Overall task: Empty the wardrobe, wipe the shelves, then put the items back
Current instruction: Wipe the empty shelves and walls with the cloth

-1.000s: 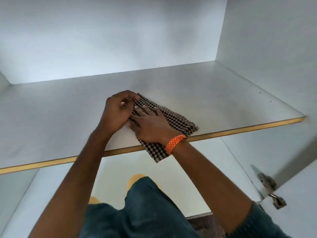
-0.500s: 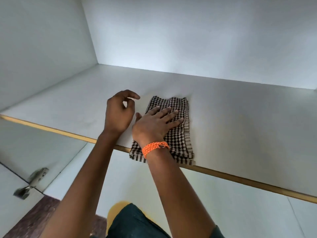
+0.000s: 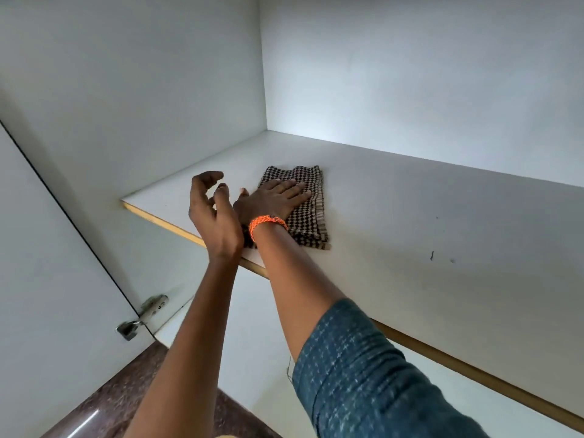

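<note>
One white wardrobe shelf [image 3: 410,216] filled most of the view, its tan front edge running from the left down to the lower right, with the white side wall [image 3: 142,90] on the left and the back wall [image 3: 410,64] behind. On the shelf, near its left end and close to the front edge, lay a folded brown-and-white checked cloth [image 3: 311,216]; its long axis ran from the front edge back toward the rear wall, the fringed near end pointing at the person. Both arms reached up and forward from below. The right hand [image 3: 271,200] lay palm-down on the left part of the cloth, fingers straight, slightly spread and pointing up and to the right, with an orange braided band [image 3: 267,223] at the wrist and a blue patterned sleeve [image 3: 363,374] lower down. The left hand [image 3: 213,213] hovered just left of it, above the shelf edge, holding nothing, fingers loosely curled and apart. A metal hinge [image 3: 142,317] sat at lower left.
</note>
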Action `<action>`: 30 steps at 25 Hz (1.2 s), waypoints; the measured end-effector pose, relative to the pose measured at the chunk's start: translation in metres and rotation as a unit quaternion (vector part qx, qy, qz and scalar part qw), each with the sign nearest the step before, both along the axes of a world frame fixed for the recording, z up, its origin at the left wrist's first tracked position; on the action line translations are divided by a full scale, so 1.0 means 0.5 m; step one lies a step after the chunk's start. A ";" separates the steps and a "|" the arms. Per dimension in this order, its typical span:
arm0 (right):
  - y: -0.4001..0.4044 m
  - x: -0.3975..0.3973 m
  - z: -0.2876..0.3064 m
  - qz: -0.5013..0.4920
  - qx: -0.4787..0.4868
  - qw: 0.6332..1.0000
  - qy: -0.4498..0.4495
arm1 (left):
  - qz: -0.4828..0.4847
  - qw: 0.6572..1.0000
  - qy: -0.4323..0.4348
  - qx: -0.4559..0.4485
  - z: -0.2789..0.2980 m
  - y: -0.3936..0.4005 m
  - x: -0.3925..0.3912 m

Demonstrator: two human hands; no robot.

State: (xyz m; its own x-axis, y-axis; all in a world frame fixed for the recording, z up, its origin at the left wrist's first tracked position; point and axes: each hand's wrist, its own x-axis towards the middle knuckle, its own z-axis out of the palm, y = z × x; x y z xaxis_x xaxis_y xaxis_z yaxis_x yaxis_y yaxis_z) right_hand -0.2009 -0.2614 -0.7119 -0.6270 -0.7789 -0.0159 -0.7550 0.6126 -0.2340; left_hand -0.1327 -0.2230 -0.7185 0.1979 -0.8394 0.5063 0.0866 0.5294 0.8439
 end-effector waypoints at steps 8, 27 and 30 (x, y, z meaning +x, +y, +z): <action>-0.123 0.150 0.009 0.342 -0.029 0.939 0.022 | 0.003 0.990 0.126 0.056 -0.060 -0.162 0.182; 0.380 0.030 -0.103 0.223 -0.140 0.885 0.385 | -0.112 0.967 -0.191 0.127 -0.341 0.215 -0.015; 0.478 -0.038 -0.148 0.192 -0.159 0.837 0.486 | -0.242 0.915 -0.322 0.026 -0.419 0.327 -0.098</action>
State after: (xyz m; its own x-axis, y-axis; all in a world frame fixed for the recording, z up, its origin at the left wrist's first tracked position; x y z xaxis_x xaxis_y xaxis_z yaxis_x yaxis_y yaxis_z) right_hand -0.2200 -0.0222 -0.7859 0.0749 -0.7940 0.6032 -0.8101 0.3044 0.5012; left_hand -0.1819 -0.0595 -0.9279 -0.5284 -0.7764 0.3434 -0.2238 0.5175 0.8259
